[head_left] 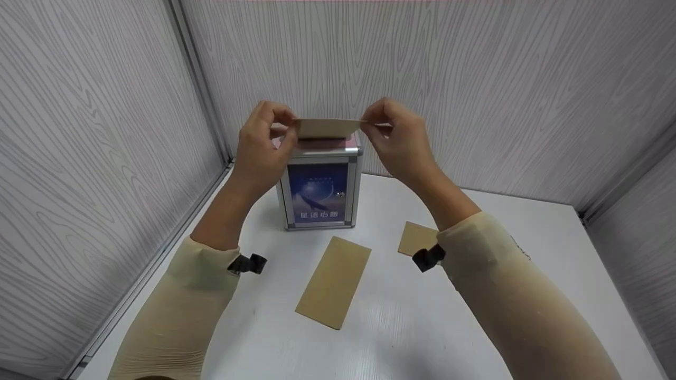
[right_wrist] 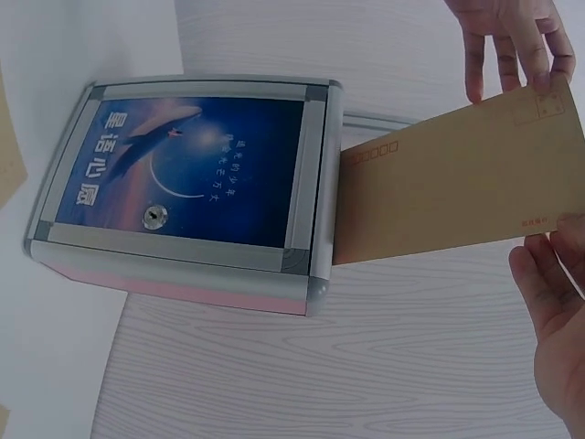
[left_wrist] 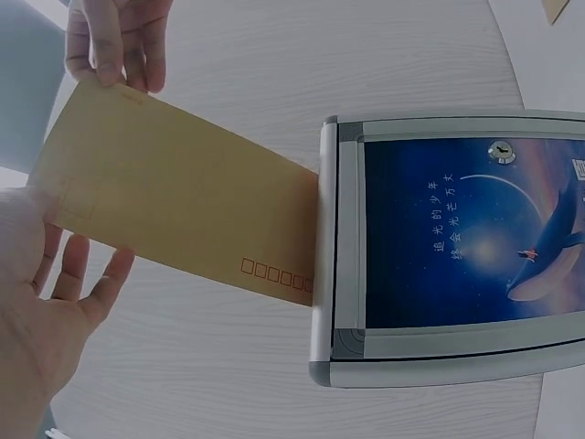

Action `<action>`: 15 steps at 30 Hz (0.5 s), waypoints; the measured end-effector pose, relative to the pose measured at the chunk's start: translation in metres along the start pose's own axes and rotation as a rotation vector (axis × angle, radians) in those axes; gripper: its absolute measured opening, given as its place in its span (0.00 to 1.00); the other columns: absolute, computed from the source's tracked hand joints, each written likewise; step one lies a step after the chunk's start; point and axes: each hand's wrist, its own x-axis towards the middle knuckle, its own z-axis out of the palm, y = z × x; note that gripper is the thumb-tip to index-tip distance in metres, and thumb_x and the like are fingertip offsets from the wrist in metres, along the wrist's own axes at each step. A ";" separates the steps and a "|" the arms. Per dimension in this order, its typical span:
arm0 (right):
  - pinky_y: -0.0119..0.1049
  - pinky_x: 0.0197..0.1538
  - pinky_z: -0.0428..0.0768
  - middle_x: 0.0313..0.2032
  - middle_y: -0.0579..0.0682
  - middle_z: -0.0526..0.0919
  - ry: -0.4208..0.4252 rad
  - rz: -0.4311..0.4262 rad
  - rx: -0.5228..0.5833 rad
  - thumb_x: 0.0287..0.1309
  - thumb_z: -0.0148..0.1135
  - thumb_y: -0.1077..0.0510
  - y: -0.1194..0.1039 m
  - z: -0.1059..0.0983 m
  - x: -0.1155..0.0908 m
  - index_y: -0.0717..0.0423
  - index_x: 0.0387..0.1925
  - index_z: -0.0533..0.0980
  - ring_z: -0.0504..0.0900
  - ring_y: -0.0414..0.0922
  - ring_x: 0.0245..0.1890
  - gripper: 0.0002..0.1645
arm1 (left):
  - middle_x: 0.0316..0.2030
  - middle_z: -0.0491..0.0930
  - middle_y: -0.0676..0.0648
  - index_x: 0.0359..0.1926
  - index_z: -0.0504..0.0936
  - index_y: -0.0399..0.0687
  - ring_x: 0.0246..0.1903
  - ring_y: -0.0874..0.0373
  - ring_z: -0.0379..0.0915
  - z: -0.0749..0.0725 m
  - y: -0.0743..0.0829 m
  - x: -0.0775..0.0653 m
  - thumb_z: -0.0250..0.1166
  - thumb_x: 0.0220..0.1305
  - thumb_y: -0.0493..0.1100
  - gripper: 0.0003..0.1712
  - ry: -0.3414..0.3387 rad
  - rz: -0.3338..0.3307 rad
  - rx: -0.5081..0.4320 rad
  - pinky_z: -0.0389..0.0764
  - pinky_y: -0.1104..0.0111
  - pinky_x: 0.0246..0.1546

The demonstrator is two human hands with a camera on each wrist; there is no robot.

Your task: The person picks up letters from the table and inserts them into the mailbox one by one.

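Observation:
Both hands hold a brown paper envelope [head_left: 325, 128] over the top of a silver-framed lock box [head_left: 318, 195]. My left hand [head_left: 266, 145] pinches one upper corner between thumb and fingers. The opposite corner is pinched by my right hand [head_left: 402, 140]. Small red postcode squares print the envelope [right_wrist: 457, 187] near its lower end, which meets the box's top in both wrist views; that edge is hidden behind the frame's rim. On the box front [left_wrist: 457, 229] is a blue picture with a whale, white characters and a round keyhole lock.
On the white table [head_left: 274, 338] a second brown envelope [head_left: 335, 282] lies flat at a slant before the box. Another brown piece [head_left: 416, 237] lies to the right, partly covered by the right sleeve. Pale wood-grain panels [head_left: 449, 79] stand behind and at both sides.

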 end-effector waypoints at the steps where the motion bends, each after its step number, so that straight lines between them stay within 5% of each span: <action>1: 0.37 0.62 0.88 0.47 0.54 0.88 0.002 -0.002 0.003 0.75 0.65 0.66 0.000 0.001 0.002 0.62 0.47 0.81 0.89 0.43 0.52 0.04 | 0.49 0.78 0.40 0.52 0.77 0.36 0.55 0.53 0.79 0.000 -0.001 0.001 0.60 0.81 0.38 0.08 0.001 0.006 0.009 0.88 0.59 0.57; 15: 0.34 0.63 0.87 0.48 0.54 0.89 -0.028 -0.072 -0.088 0.76 0.63 0.67 0.007 0.015 0.017 0.62 0.50 0.79 0.90 0.44 0.53 0.06 | 0.51 0.78 0.36 0.56 0.71 0.40 0.54 0.47 0.81 -0.003 -0.020 0.001 0.55 0.86 0.41 0.09 -0.008 0.112 0.181 0.87 0.56 0.58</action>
